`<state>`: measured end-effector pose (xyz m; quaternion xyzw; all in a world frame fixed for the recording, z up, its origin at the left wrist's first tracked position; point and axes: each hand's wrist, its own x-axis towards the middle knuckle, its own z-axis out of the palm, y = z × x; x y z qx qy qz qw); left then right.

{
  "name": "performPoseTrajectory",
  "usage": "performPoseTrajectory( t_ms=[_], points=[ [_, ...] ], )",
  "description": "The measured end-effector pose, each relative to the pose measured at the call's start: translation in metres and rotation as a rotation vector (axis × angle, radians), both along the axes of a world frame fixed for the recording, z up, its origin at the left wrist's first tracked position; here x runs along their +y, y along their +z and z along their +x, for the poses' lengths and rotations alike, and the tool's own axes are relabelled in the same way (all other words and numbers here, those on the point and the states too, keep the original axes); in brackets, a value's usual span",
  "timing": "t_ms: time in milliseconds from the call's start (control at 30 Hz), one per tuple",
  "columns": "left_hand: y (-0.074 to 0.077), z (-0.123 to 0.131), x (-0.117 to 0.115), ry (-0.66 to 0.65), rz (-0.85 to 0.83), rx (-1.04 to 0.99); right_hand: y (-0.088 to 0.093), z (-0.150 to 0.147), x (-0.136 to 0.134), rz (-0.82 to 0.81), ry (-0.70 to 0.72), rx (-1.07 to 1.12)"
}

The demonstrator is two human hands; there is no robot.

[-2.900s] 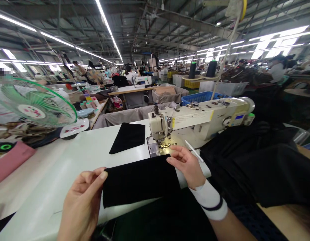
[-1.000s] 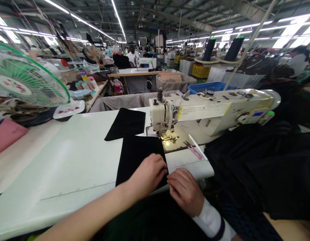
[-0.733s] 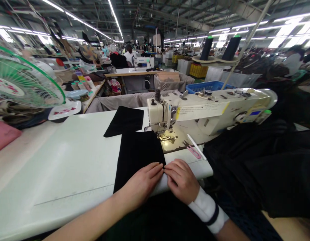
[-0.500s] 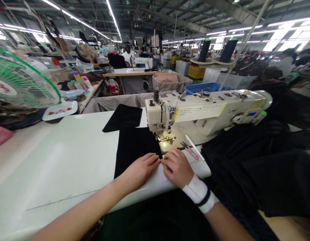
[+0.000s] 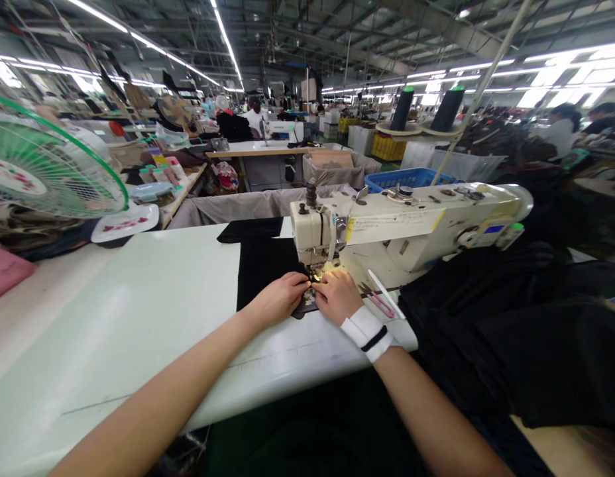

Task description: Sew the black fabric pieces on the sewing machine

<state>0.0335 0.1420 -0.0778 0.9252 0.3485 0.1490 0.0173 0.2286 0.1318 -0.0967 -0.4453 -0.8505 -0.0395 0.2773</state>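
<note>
A piece of black fabric (image 5: 262,268) lies flat on the white sewing table, its right edge running up to the needle area of the sewing machine (image 5: 315,232). My left hand (image 5: 282,296) pinches that edge close in front of the presser foot. Just to its right, my right hand (image 5: 338,296), with a white wristband, pinches the same edge, fingertips nearly meeting those of the left. The fingers partly cover the cloth at the needle. Pink-handled scissors (image 5: 381,303) and a white pen-like stick (image 5: 387,291) rest right of my right hand.
A large pile of black fabric (image 5: 511,318) covers the right side. A green fan (image 5: 54,159) stands at the left. Two dark thread cones (image 5: 447,111) rise behind the machine near a blue basket (image 5: 409,177). A fabric-lined bin (image 5: 228,204) borders the table's far side.
Both hands have moved forward, away from me, to the needle. The black fabric has slid forward with them, and its far part now hangs past the table's back edge.
</note>
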Motion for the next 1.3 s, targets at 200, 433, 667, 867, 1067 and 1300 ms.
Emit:
performPoseTrajectory(
  t_ms=[200,433,667,867,1067,1300],
  points=[
    [-0.008,0.0,0.011,0.102,0.012,-0.04,-0.009,0.006,-0.038,-0.008,-0.062,0.061],
    [-0.017,-0.004,0.013,0.256,-0.006,-0.088,-0.022,0.032,-0.109,-0.013,0.042,0.177],
    [-0.012,-0.028,-0.014,0.313,-0.019,-0.03,-0.022,0.087,-0.132,-0.009,0.025,0.196],
    [0.003,-0.031,-0.023,0.277,0.002,0.074,-0.003,0.103,-0.143,0.001,-0.04,0.161],
    [-0.012,-0.047,-0.002,0.197,0.007,0.149,0.044,0.144,-0.153,0.126,-0.236,0.202],
    [0.001,-0.051,0.052,0.263,-0.021,0.119,0.06,0.218,-0.179,0.19,-0.661,0.073]
  ],
)
